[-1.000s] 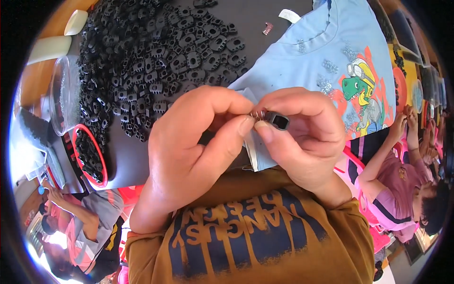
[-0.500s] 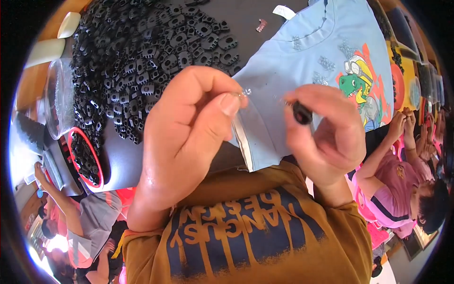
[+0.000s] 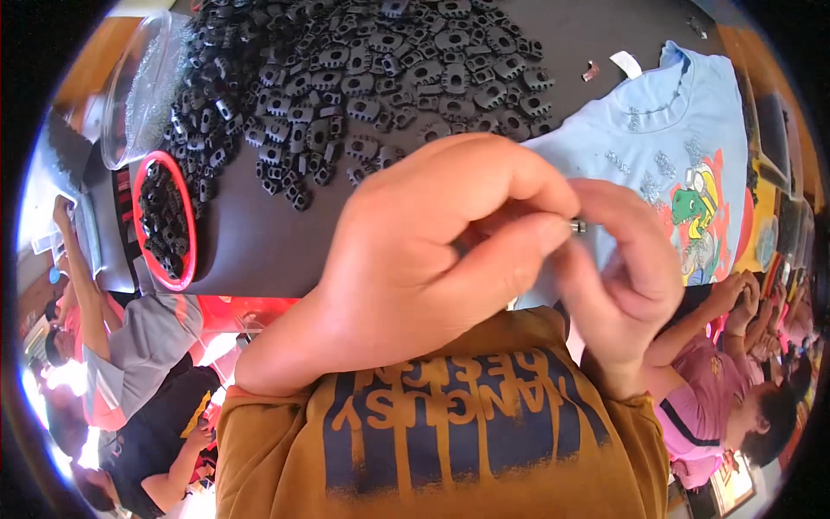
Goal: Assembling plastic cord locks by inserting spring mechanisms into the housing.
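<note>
My left hand (image 3: 441, 246) is closed, its thumb and forefinger pinching a tiny metal spring (image 3: 577, 227) whose shiny end peeks out at the fingertips. Against it, my right hand (image 3: 631, 259) curls with thumb and forefinger at the same spot. The black hair claw clip piece in the right hand is almost wholly hidden by the fingers. Beyond both hands lies a light blue T-shirt (image 3: 596, 130) with a cartoon dinosaur print. Small clusters of metal springs (image 3: 664, 163) rest on its cloth.
A wide heap of black claw clip pieces (image 3: 354, 84) covers the dark table's far left. Beside it stand a clear plastic tub (image 3: 118, 112) and a red-rimmed basket (image 3: 192, 227) of black parts. A small reddish clip (image 3: 590, 71) lies near the shirt. Other people sit at both sides.
My left hand has moved right and met my right hand; the spring and the black clip piece, apart before, are now together. The view has shifted, so the table appears further right.
</note>
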`<action>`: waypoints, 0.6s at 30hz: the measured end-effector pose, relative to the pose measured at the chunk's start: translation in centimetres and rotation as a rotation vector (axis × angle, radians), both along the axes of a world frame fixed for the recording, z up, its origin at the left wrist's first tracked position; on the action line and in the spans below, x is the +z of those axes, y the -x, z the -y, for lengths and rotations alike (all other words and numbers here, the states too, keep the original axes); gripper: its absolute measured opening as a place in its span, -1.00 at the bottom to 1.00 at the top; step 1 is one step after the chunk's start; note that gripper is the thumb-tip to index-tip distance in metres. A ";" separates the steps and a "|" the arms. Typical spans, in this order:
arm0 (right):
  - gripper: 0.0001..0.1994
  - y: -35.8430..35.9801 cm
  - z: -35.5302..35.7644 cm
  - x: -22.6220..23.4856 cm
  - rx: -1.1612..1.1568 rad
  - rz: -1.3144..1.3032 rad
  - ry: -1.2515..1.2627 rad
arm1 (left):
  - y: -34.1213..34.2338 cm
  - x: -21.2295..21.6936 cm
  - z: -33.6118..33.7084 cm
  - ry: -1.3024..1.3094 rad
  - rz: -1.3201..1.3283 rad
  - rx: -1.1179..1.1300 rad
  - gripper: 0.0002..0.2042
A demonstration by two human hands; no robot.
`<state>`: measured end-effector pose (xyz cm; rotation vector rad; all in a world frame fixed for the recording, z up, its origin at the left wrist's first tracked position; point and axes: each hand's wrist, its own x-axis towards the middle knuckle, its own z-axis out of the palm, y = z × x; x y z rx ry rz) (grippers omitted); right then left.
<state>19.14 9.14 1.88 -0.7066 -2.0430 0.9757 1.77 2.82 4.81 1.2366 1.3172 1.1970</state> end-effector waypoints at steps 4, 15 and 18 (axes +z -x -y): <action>-0.69 1.7 0.7 0.3 0.156 -0.049 0.209 | 1.4 -0.5 1.2 -0.013 0.063 0.079 -0.90; -0.72 3.5 1.7 0.1 0.224 -0.089 0.214 | 3.6 -0.8 3.2 0.028 -0.039 0.067 -0.85; -0.73 3.3 2.5 -0.1 0.181 -0.064 0.216 | 3.7 -0.9 3.4 -0.053 -0.132 0.036 -0.83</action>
